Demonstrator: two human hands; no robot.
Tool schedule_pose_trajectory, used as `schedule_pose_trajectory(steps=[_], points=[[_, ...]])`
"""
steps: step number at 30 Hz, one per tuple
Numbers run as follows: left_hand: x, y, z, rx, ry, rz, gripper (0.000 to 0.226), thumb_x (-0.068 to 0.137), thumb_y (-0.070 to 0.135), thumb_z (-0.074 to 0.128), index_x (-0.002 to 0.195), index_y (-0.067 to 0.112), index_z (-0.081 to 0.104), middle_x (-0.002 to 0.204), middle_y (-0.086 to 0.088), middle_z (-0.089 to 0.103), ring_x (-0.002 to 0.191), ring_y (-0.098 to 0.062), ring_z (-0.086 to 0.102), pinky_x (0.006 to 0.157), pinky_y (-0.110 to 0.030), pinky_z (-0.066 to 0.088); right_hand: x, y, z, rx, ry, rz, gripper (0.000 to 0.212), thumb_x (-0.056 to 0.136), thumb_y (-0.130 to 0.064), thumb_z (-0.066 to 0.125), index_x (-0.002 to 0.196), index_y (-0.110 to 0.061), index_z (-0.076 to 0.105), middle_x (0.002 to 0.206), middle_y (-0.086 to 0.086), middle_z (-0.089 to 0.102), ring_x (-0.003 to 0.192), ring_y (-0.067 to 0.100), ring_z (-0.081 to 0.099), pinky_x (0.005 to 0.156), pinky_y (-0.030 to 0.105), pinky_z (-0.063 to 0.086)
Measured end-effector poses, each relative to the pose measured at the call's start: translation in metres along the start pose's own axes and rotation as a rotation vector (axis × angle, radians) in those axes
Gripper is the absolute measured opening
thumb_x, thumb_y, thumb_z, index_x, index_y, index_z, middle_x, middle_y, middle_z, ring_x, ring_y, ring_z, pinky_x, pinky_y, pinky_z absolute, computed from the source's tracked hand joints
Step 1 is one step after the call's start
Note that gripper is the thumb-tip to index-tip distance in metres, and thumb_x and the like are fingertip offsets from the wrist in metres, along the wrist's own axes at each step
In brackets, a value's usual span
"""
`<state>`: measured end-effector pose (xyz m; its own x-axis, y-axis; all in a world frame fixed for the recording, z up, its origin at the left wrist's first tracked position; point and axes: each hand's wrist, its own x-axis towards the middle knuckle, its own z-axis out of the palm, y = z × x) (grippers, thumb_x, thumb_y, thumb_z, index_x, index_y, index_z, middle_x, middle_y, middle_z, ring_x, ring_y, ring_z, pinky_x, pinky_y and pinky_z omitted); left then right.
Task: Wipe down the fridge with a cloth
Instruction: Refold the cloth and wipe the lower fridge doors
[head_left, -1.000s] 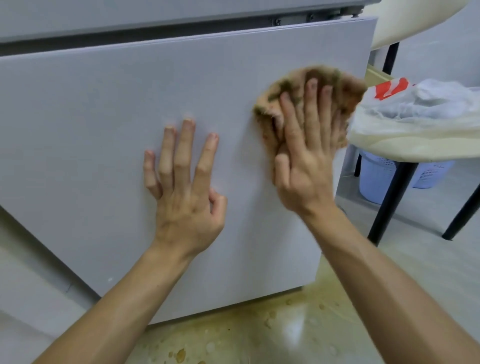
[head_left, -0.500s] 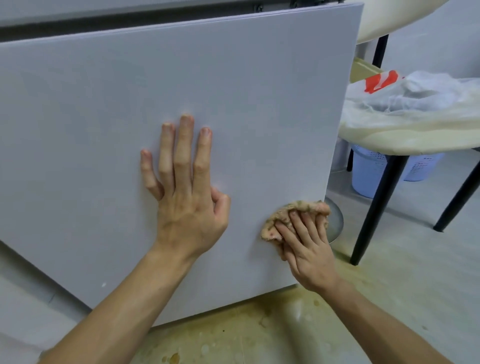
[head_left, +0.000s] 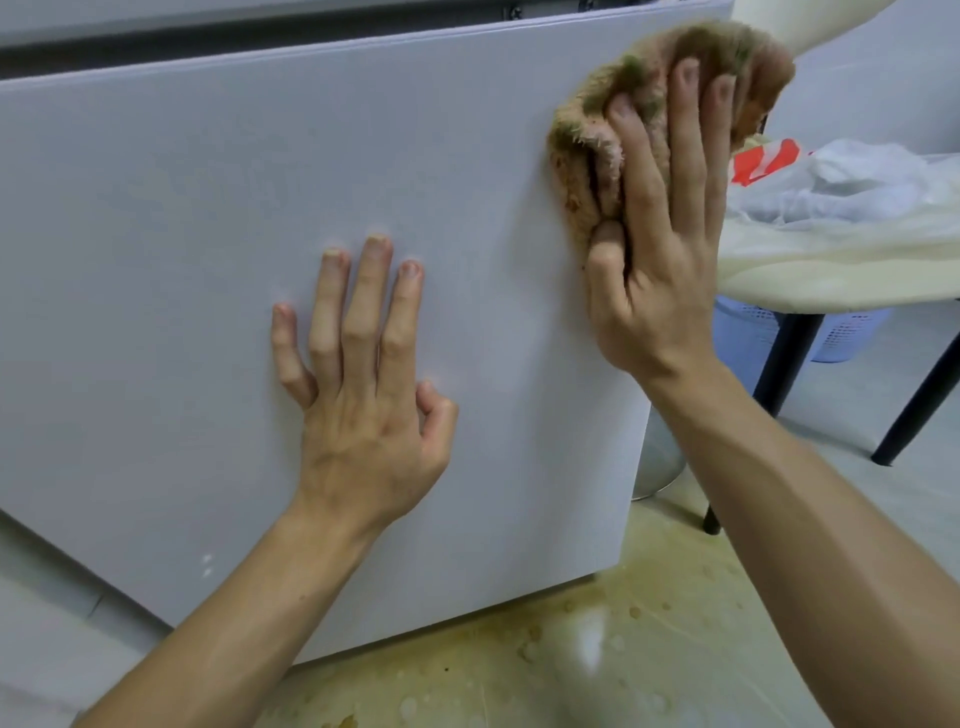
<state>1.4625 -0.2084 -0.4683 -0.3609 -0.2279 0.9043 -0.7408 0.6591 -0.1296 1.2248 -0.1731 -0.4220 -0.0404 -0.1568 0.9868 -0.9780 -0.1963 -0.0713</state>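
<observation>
Both hands lie against the grey fridge door (head_left: 182, 234). My left hand (head_left: 363, 415) is spread open near the middle of the panel, fingers straight and a little fanned, holding nothing; I judge that it braces the door. My right hand (head_left: 660, 249) is open too, its straight fingers pressing a bunched brown cloth (head_left: 582, 176) flat to the door at two o'clock from the left hand, close to the upper right corner. The thumb lies at the cloth's lower edge; whether it pinches a fold I cannot tell. The cloth is shaggy with greenish patches, and it bulges beyond my fingertips and over the door's right edge.

At three o'clock from the door stands a cream seat (head_left: 831, 270) on black legs, with a white plastic bag (head_left: 857, 187) on it and a pale blue basket (head_left: 748, 332) beneath. At six o'clock the floor (head_left: 571, 649) shows yellowish stains and droplets.

I take this for a wiping stroke along the door's right strip. The next move calls for even pressure down that edge. After that come strokes toward nine o'clock, and for those the left hand must lift off the patch it covers.
</observation>
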Motion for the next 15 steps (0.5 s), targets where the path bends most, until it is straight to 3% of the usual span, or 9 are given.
schedule_pose_trajectory(steps=[3,7,11,15], points=[[0.000,0.001,0.001,0.002,0.001,-0.001,0.092,0.076,0.011,0.067,0.160,0.004,0.032,0.170,-0.013,0.022,0.161,-0.030,0.007,0.127,-0.057,0.000,-0.036,-0.003,0.009,0.044,0.072,0.092,0.045,0.105,-0.006,0.042,0.148,0.005,0.044,0.156,0.041,0.033,0.150,0.060,0.021,0.126,0.064,0.019],[0.000,0.002,0.001,0.012,0.011,-0.005,0.093,0.075,0.010,0.067,0.160,0.004,0.032,0.169,-0.012,0.021,0.159,-0.032,0.009,0.126,-0.059,0.004,-0.128,-0.012,0.016,0.102,0.037,0.281,0.035,0.105,-0.004,0.046,0.136,0.011,0.048,0.164,0.029,0.024,0.160,0.035,0.007,0.129,0.051,0.012],[0.000,0.000,0.001,0.023,0.020,0.005,0.091,0.077,0.011,0.066,0.161,0.004,0.031,0.170,-0.013,0.021,0.163,-0.026,0.001,0.127,-0.057,0.001,-0.259,-0.024,0.004,0.042,-0.283,0.419,0.049,0.113,-0.029,0.035,0.154,-0.003,0.028,0.174,0.013,0.000,0.161,0.039,-0.001,0.131,0.051,0.011],[0.000,-0.003,0.002,0.015,0.016,0.022,0.089,0.079,0.013,0.066,0.161,0.003,0.031,0.170,-0.011,0.017,0.161,-0.021,-0.003,0.127,-0.056,0.000,-0.296,-0.010,-0.016,0.014,-0.467,0.374,0.059,0.113,-0.048,0.027,0.163,-0.021,0.014,0.176,0.002,-0.010,0.162,0.027,-0.005,0.131,0.035,0.007]])
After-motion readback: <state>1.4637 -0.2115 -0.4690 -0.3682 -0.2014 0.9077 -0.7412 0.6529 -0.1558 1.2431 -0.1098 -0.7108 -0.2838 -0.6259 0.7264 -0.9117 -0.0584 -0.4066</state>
